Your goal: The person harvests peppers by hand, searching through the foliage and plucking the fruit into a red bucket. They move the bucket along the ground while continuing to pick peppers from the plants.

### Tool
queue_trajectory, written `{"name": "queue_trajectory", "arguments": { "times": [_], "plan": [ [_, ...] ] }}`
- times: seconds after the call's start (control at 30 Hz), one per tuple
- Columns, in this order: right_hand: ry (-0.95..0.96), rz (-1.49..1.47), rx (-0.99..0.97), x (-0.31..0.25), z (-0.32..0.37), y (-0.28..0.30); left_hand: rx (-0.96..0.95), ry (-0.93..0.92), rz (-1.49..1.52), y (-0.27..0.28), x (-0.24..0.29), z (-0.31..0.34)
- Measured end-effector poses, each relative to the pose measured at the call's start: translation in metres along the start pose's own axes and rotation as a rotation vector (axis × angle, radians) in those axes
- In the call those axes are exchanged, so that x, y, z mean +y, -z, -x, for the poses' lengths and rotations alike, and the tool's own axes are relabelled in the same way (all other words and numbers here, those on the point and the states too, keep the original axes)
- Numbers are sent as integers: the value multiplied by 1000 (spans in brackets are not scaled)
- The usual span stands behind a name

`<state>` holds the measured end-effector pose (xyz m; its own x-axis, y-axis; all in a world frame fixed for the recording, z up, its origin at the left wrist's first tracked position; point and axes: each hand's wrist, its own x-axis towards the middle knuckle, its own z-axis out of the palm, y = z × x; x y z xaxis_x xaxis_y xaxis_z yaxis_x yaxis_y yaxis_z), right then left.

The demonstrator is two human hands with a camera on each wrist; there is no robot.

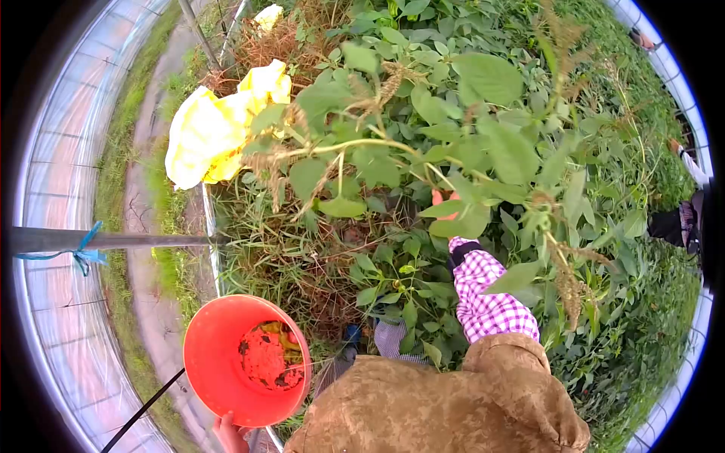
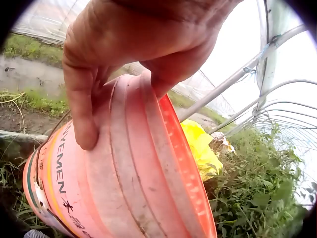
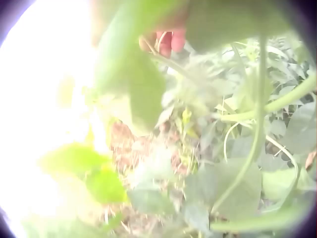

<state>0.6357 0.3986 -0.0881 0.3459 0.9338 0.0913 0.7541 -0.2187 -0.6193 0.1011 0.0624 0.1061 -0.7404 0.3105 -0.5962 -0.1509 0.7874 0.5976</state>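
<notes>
My left hand (image 2: 143,44) grips the rim of a red plastic bucket (image 2: 133,163), thumb and fingers on either side of the wall. In the head view the bucket (image 1: 215,351) tilts with its mouth up, and yellow-green pieces and dark bits lie at its bottom. My right hand (image 1: 445,202), in a purple checked sleeve, reaches into the plants, partly hidden by leaves. Its curled fingers (image 3: 166,44) pinch a thin green stem (image 3: 173,64) of a tall leafy weed (image 1: 393,143) with brownish seed heads. The right wrist view is washed out on its left side.
A yellow plastic bag or sheet (image 1: 219,132) lies at the bed's left edge. A metal pole (image 1: 136,240) with a blue tie crosses beside the path (image 1: 151,302). Low pepper-like plants (image 1: 408,287) and dry grass grow before me. Other people show at far right (image 1: 683,223).
</notes>
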Motion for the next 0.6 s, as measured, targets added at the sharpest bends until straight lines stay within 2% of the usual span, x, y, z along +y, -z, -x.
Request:
{"name": "queue_trajectory", "arguments": {
  "times": [0.03,0.1,0.17,0.2,0.23,0.33,0.37,0.4,0.47,0.57,0.6],
  "plan": [
    [-122,-126,97,-19,-8,30,16,-10,7,-1,2,4],
    [-42,-99,358,26,-33,45,-5,-26,15,-4,8,2],
    [-77,-188,501,48,-43,85,-34,-48,24,-4,11,1],
    [-101,-270,530,59,-41,104,-39,-68,42,-3,12,1],
    [-115,-229,561,76,-38,123,-43,-85,59,-2,13,3],
    [-319,-229,680,122,-11,167,-43,-98,28,-4,24,9],
    [-306,-248,711,142,2,177,-49,-106,11,-4,27,9],
    [-501,-153,671,166,12,189,-45,-108,12,-3,29,9],
    [-457,-233,805,172,37,196,-48,-156,19,-2,32,8],
    [-431,-343,911,218,67,201,-49,-165,15,-5,41,7],
    [-561,-345,919,215,79,204,-83,-182,33,-12,49,15]
  ]
}}
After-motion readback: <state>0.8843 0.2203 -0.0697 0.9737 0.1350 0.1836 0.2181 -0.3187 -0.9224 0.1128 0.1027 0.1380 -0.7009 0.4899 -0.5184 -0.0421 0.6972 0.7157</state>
